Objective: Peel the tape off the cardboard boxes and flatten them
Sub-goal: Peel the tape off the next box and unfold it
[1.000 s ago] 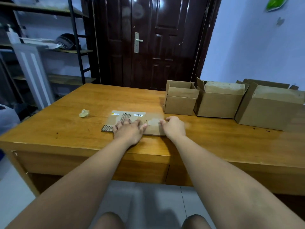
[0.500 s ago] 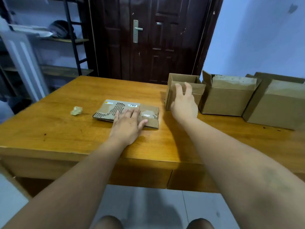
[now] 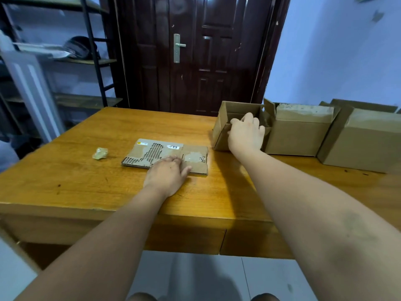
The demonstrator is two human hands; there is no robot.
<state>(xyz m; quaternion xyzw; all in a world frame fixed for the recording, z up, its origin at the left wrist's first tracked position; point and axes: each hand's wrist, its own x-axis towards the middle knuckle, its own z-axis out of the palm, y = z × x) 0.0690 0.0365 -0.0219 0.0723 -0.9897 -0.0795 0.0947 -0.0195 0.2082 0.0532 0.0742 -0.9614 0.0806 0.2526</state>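
A flattened cardboard box (image 3: 160, 153) with torn facing and white labels lies in the middle of the wooden table (image 3: 65, 183). My left hand (image 3: 167, 177) rests flat on its near edge, fingers straight. My right hand (image 3: 246, 133) grips the near wall of a small open cardboard box (image 3: 234, 111) at the back right, fingers curled over its rim. A crumpled ball of tape (image 3: 100, 153) sits left of the flat box.
Two larger cardboard boxes (image 3: 297, 133) (image 3: 364, 144) stand in a row right of the small one. A dark door (image 3: 195, 53) is behind the table, metal shelving (image 3: 91, 51) at the left. The table's front edge is near my arms.
My right hand left the flattened box, reached back right and took hold of the small open box. My left hand stayed on the flat box.
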